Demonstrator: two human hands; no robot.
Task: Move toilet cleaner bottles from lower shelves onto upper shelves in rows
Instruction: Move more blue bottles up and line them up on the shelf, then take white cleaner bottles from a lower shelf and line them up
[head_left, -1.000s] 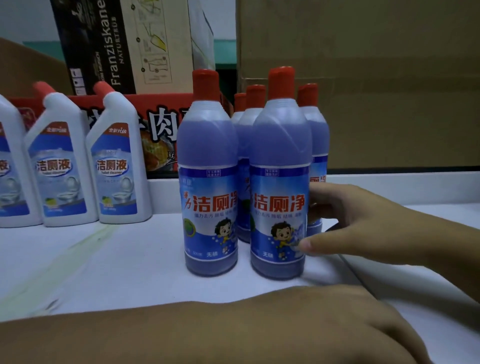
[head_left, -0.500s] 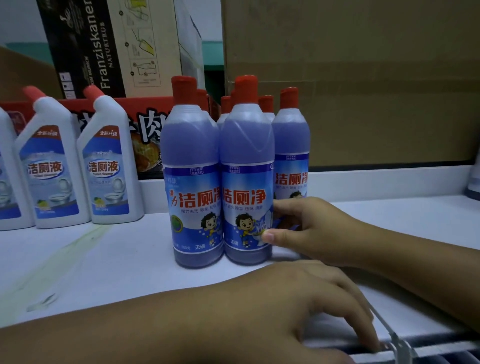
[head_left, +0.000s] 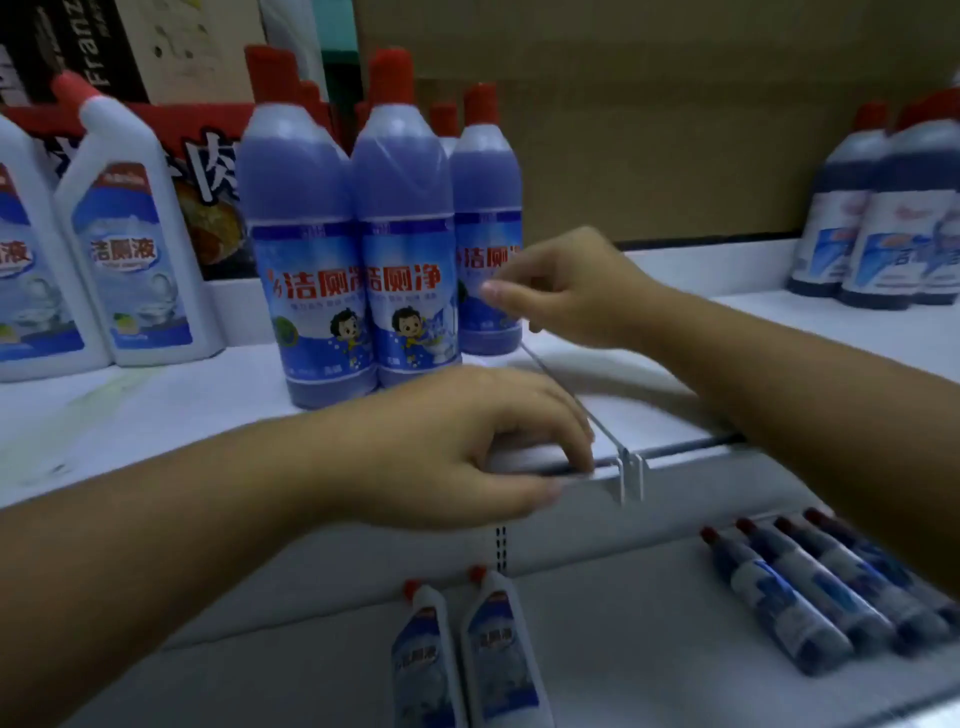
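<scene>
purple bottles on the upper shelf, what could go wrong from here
1. The purple bottles stand packed together; the right hand is close beside the rightmost one, and a bump could topple several.
2. The wire divider runs just beside them; the arm could snag it.
3. The left hand grips the front rail; shaking it may wobble the tall bottles.

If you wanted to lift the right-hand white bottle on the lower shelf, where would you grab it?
The white bottle is probably best gripped round its narrow neck below the red cap, coming from above and the right: it stands upright, its twin crowds its left, and its right side is free.
</scene>
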